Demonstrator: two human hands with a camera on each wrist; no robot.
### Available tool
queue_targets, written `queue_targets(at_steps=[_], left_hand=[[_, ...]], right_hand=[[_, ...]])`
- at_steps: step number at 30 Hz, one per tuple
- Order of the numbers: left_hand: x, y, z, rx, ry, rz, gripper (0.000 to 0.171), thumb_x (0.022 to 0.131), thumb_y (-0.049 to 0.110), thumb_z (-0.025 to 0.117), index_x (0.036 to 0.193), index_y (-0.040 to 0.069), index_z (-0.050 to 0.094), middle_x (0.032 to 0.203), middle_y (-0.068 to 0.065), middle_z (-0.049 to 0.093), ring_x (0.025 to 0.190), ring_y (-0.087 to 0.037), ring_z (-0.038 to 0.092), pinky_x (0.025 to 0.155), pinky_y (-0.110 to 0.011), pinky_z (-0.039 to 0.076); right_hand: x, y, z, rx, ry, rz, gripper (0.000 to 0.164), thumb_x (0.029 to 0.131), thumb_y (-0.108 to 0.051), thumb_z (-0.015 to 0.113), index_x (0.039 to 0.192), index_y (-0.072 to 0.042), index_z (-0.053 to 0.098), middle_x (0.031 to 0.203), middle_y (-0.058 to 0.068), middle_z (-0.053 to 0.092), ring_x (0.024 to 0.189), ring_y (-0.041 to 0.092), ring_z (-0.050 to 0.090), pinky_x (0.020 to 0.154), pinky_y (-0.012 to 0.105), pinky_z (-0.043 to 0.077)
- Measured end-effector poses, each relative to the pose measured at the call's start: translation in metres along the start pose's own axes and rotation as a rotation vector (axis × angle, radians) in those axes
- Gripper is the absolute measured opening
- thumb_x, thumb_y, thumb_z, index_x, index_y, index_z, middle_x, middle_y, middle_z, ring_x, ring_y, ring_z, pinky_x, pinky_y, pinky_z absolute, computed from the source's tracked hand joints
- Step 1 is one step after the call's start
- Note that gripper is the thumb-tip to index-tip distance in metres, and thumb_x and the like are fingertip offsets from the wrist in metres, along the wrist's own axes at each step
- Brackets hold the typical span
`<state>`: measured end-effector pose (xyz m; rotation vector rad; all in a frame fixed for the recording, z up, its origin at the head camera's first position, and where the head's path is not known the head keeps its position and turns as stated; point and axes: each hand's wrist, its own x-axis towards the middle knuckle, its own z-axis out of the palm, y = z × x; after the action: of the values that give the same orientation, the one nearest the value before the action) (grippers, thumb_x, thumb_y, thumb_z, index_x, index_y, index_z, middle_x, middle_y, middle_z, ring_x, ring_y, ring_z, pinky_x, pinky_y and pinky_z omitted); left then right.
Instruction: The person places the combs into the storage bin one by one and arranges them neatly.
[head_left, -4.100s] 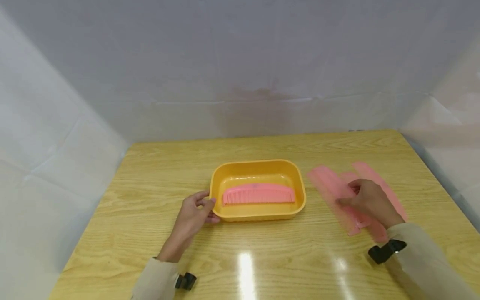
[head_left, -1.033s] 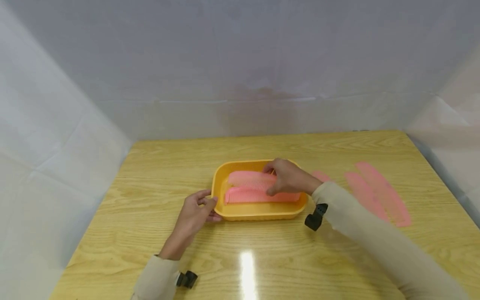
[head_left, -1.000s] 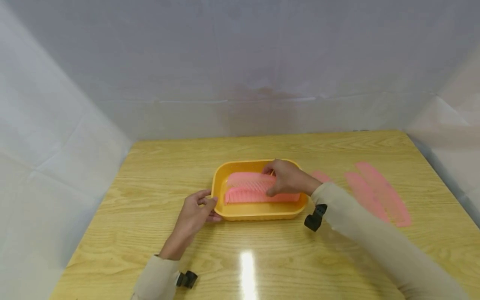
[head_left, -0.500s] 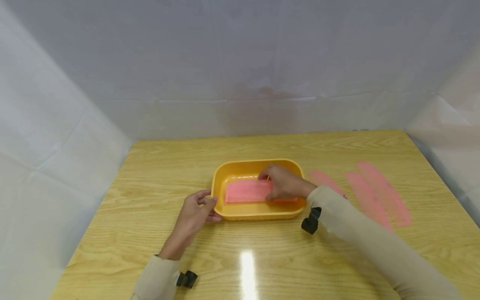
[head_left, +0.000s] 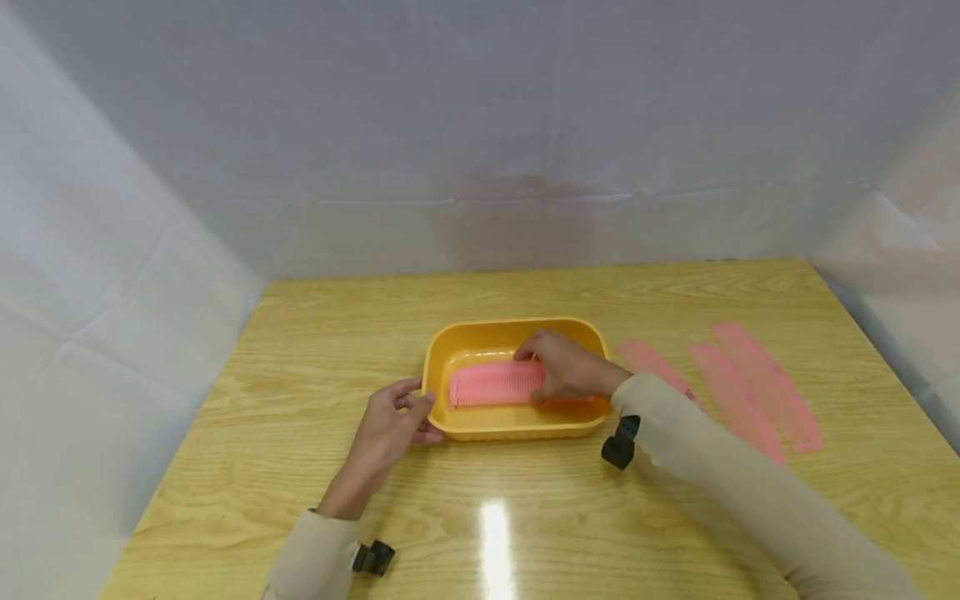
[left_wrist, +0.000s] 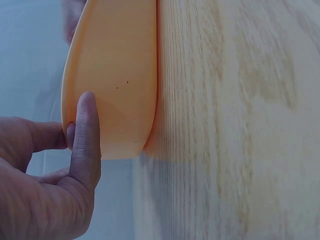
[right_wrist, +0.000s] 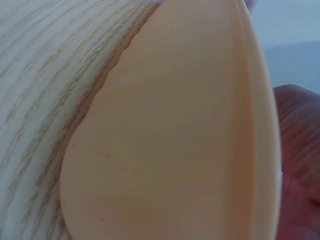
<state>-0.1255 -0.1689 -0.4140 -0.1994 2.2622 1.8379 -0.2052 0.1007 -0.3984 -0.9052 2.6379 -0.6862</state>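
Note:
A yellow plastic basin (head_left: 517, 432) sits on the wooden table. My left hand (head_left: 384, 429) pinches its left corner, thumb over the rim and fingers against the outside wall, as the left wrist view confirms. Inside the basin lies a pink comb (head_left: 491, 385), teeth toward me, lined up over another pink comb that is mostly hidden. My right hand (head_left: 570, 367) reaches over the right rim and grips the upper comb, its fingers at the spine and thumb at the teeth. In the right wrist view the basin wall (right_wrist: 165, 140) hides the fingers.
Three more pink combs lie slanted on the table right of the basin: a near one (head_left: 652, 362) partly under the right sleeve, a middle one (head_left: 731, 396) and an outer one (head_left: 772, 383). White sheeting (head_left: 480, 233) hangs behind the table and at both sides.
My right hand took a comb from the right of the table, carried it into the basin and lowered it onto the comb there. My left hand has stayed at the basin's corner.

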Motion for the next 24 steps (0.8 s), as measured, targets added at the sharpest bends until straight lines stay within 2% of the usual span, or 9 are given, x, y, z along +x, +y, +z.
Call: queue_targets(at_steps=[3,9,14,17,24], left_hand=[[0.0,0.001,0.0,-0.001,0.001,-0.001,0.046,0.105,0.009,0.056,0.147,-0.004,0.044,0.102,-0.023,0.056,0.073,-0.022,0.07,0.072,-0.036,0.066],[0.0,0.001,-0.001,0.0,-0.002,-0.003,0.047,0.105,0.009,0.055,0.148,-0.004,0.043,0.102,-0.023,0.055,0.073,-0.022,0.07,0.072,-0.037,0.066],[0.0,0.0,-0.001,0.005,0.003,-0.005,0.046,0.105,0.009,0.056,0.148,-0.004,0.044,0.102,-0.023,0.055,0.073,-0.022,0.07,0.073,-0.038,0.066],[0.001,0.001,-0.001,0.007,0.006,-0.01,0.046,0.105,0.01,0.056,0.148,-0.004,0.044,0.102,-0.022,0.055,0.073,-0.022,0.071,0.073,-0.038,0.066],[0.0,0.002,-0.003,0.008,0.012,-0.019,0.047,0.105,0.011,0.056,0.148,-0.004,0.043,0.1,-0.018,0.055,0.074,-0.022,0.071,0.072,-0.036,0.066]], right_hand=[[-0.001,-0.002,-0.001,-0.005,-0.003,0.009,0.061,0.079,-0.012,0.086,0.131,0.007,0.061,0.127,0.019,0.061,0.12,0.034,0.054,0.108,0.044,0.049],[-0.005,-0.006,-0.01,0.048,-0.015,0.092,0.068,0.081,-0.016,0.086,0.138,0.006,0.055,0.136,0.022,0.053,0.129,0.038,0.049,0.108,0.047,0.049],[-0.011,-0.003,-0.022,0.076,0.039,0.105,0.068,0.081,-0.017,0.087,0.137,0.006,0.056,0.136,0.022,0.054,0.128,0.041,0.051,0.105,0.049,0.052],[-0.016,-0.001,-0.031,0.094,0.075,0.112,0.068,0.081,-0.018,0.087,0.136,0.006,0.057,0.133,0.022,0.055,0.121,0.039,0.054,0.103,0.049,0.053],[-0.03,0.005,-0.047,0.14,0.123,0.138,0.068,0.082,-0.017,0.085,0.138,0.006,0.055,0.136,0.023,0.054,0.122,0.04,0.053,0.103,0.053,0.052]])
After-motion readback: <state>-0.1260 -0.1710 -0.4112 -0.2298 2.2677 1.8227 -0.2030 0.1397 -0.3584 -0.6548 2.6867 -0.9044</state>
